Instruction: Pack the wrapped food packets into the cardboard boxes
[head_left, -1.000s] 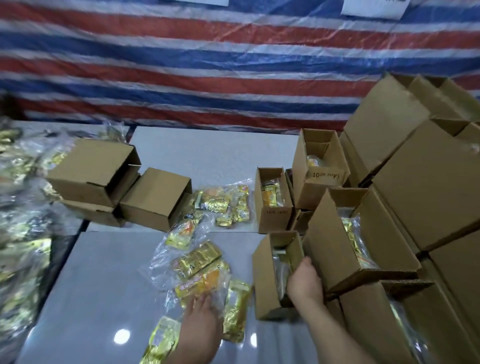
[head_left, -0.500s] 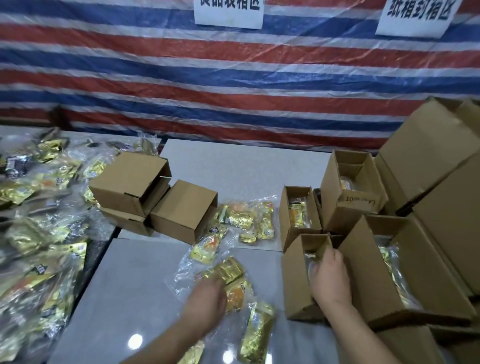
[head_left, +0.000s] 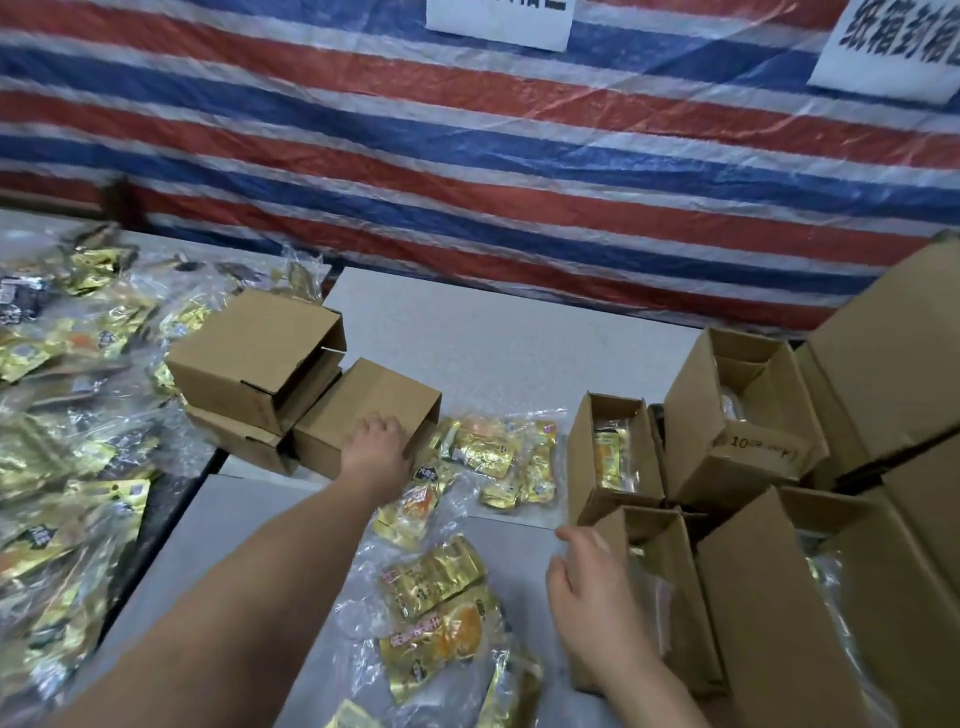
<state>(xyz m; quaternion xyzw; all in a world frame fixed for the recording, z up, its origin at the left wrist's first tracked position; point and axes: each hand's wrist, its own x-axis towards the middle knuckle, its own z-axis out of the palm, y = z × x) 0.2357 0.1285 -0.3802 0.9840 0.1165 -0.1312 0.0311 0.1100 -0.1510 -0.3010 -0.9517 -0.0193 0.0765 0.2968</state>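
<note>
Clear bags of gold-wrapped food packets (head_left: 434, 579) lie on the grey table in front of me, with more further back (head_left: 496, 457). My left hand (head_left: 376, 449) reaches past them and grips the near top edge of an empty cardboard box (head_left: 358, 400) lying on its side. My right hand (head_left: 589, 597), fingers loose, is at the left wall of a narrow open box (head_left: 662, 597) that has a clear bag inside. Two more open boxes hold packets: a small one (head_left: 584, 467) and a taller one (head_left: 691, 431).
Two stacked empty boxes (head_left: 249, 358) sit left of the gripped one. A big heap of bagged packets (head_left: 62, 467) covers the table on the left. Larger cardboard boxes (head_left: 893, 374) crowd the right side, one open in front (head_left: 753, 613). A striped tarp (head_left: 467, 156) hangs behind.
My left hand left the packets in front of me and moved forward onto the empty box. My right hand came off the narrow box's opening and now sits at its left side.
</note>
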